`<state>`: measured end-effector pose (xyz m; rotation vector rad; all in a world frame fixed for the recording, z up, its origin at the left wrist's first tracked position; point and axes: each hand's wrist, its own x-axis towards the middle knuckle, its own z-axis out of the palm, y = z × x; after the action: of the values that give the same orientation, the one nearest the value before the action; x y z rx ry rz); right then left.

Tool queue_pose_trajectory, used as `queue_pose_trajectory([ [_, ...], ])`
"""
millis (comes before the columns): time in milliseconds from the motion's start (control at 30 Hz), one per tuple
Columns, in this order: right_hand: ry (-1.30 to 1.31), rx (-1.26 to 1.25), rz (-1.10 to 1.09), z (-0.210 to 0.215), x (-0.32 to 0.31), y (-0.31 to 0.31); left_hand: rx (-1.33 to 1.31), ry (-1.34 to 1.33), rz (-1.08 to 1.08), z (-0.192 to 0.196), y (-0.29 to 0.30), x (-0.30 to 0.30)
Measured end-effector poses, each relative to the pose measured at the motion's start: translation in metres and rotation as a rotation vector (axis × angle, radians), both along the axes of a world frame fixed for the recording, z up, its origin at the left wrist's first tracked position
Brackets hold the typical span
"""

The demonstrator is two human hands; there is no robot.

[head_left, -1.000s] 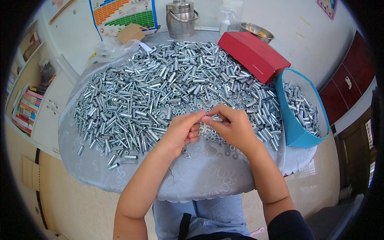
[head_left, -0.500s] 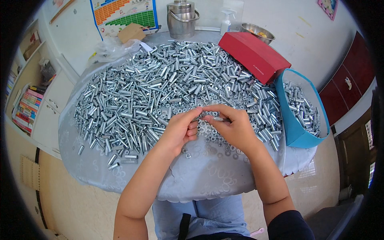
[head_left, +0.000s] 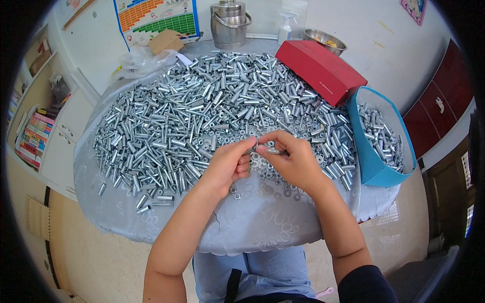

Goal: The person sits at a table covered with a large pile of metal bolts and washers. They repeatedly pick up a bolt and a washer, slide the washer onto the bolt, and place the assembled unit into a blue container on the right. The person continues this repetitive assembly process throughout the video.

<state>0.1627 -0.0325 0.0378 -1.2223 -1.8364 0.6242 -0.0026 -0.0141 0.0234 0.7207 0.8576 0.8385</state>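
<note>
My left hand [head_left: 227,164] and my right hand [head_left: 292,160] meet over the near middle of a round table covered by a grey cloth [head_left: 242,222]. Together the fingertips pinch a small silver metal sleeve [head_left: 273,151], held level between the two hands. A wide heap of the same shiny metal sleeves and nuts [head_left: 202,111] covers the table behind and beside the hands. Loose nuts and washers [head_left: 283,189] lie just under my right wrist.
A blue bin [head_left: 376,166] holding several metal parts hangs at the table's right edge. A red box [head_left: 321,70] lies at the back right, a steel pot [head_left: 230,22], a spray bottle [head_left: 285,30] and a metal bowl [head_left: 323,40] behind it. Shelves with books [head_left: 35,136] stand left.
Both hands stay together in nearly the same place; the fingers have shifted slightly on the small sleeve. The heap and the bin have not moved.
</note>
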Motion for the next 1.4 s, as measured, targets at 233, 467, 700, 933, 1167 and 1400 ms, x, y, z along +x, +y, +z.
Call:
queue_pose_trajectory([
  [233,-0.005,-0.023,-0.014,-0.0012,-0.0006,0.0004,0.028,0.049,-0.021,0.0044,-0.0023,0.0013],
  [467,0.033,0.029,0.013,0.0012,-0.0028,-0.0022,-0.012,-0.004,-0.002,0.0024,-0.0019,-0.0004],
  [700,0.001,0.049,0.006,-0.0004,-0.0019,-0.0006,-0.025,-0.023,0.000,0.0036,-0.0010,-0.0009],
  [933,0.014,0.029,0.009,-0.0023,-0.0011,0.0004,-0.007,0.002,-0.013,0.0037,-0.0013,-0.0003],
  [1167,-0.002,0.030,0.002,-0.0045,-0.0013,0.0001,0.015,0.021,-0.036,0.0044,-0.0020,-0.0005],
  [1400,0.044,0.064,0.003,-0.0004,-0.0043,-0.0022,-0.020,-0.009,-0.004,0.0063,-0.0028,0.0002],
])
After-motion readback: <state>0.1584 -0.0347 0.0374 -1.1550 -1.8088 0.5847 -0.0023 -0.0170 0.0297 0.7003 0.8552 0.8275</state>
